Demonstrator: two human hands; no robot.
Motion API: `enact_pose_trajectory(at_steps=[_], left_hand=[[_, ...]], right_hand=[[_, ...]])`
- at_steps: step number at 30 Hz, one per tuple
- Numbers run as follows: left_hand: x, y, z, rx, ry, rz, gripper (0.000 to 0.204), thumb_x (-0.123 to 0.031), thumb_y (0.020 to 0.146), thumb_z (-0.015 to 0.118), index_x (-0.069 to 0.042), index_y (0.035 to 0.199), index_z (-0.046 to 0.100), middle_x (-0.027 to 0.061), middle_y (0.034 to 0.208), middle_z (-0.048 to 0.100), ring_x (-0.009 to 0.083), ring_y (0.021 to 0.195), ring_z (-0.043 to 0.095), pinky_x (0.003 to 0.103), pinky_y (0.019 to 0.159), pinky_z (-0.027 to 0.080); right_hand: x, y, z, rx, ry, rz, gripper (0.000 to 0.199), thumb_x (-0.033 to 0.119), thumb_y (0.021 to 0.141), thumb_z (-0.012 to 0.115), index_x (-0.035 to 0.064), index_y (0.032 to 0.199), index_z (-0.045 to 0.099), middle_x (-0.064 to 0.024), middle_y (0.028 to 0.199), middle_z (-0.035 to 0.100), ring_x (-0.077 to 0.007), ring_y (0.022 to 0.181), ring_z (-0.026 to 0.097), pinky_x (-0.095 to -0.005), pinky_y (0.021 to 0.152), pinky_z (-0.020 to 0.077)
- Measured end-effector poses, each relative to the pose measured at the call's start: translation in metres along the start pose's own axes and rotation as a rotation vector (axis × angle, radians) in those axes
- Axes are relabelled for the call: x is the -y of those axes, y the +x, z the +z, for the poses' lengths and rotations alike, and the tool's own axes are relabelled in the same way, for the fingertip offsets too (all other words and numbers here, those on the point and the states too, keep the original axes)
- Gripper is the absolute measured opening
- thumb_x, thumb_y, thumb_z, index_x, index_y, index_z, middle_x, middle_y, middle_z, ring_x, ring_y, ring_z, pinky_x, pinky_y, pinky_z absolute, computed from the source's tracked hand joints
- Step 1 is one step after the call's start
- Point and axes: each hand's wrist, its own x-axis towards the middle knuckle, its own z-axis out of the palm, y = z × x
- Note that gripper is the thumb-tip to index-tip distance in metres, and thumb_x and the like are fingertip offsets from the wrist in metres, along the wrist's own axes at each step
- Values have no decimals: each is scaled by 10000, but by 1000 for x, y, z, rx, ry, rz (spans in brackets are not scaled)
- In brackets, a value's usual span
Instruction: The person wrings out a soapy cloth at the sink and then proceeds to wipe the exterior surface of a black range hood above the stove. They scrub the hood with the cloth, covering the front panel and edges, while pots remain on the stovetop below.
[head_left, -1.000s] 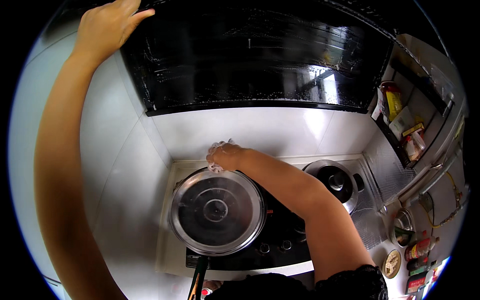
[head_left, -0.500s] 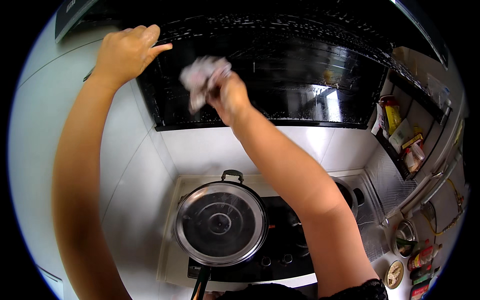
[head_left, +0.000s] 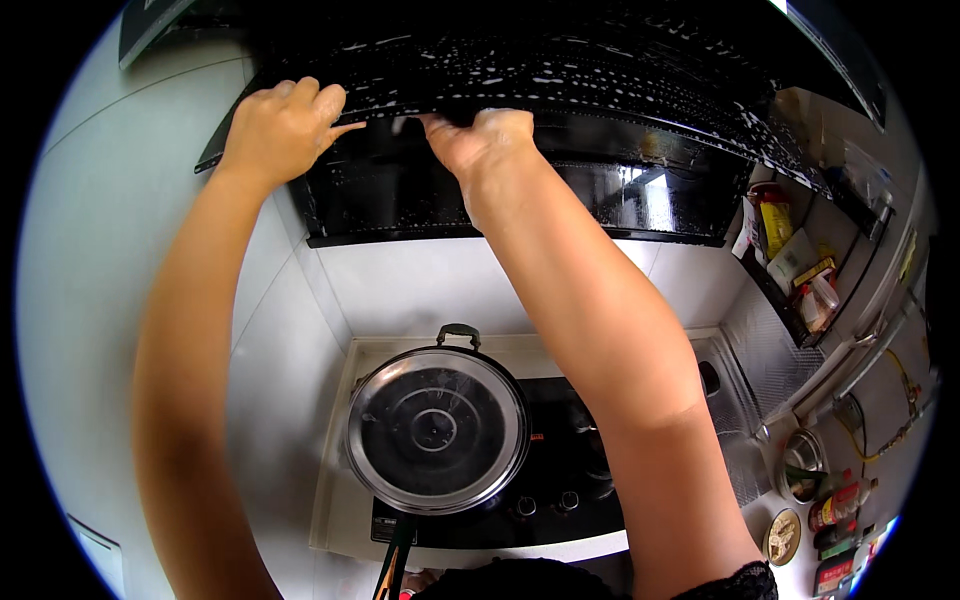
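Two hands, apart: left hand (head_left: 285,130) gripping soapy black panel (head_left: 570,75); right hand (head_left: 490,145) newly under its edge, grip hidden, underside apparently reachable

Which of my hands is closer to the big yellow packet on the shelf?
Right. Your right hand is left of the packet, near the middle of the sudsy panel's edge. Your left hand is farther left, toward the panel's left end.

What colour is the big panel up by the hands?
The panel is black with white specks, seen best in the head view.
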Motion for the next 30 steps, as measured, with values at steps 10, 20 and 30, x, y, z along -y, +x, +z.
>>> enact_pose_trajectory(at_steps=[10,20,30], left_hand=[[-236,-17,-70,519,-797,26,165,-113,769,605,-47,912,656,156,969,650,344,1002,582,490,885,424],[-146,-2,-35,600,-891,-463,370,-241,812,669,-196,1174,607,133,1125,582,318,919,630,449,777,513],[-180,3,-70,966,-1016,-145,268,-32,707,598,-52,960,684,176,889,673,334,824,646,439,751,515]], right_hand=[[-1,13,-32,12,10,3,436,339,997,315,39,1258,493,-128,1276,513,-312,1118,533,-512,939,497],[3,15,-31,65,0,7,472,396,973,356,52,1261,502,-126,1267,530,-320,1134,522,-534,963,470],[1,12,-31,72,90,-8,339,314,964,408,65,1126,572,-92,1140,588,-274,1010,580,-482,894,525]])
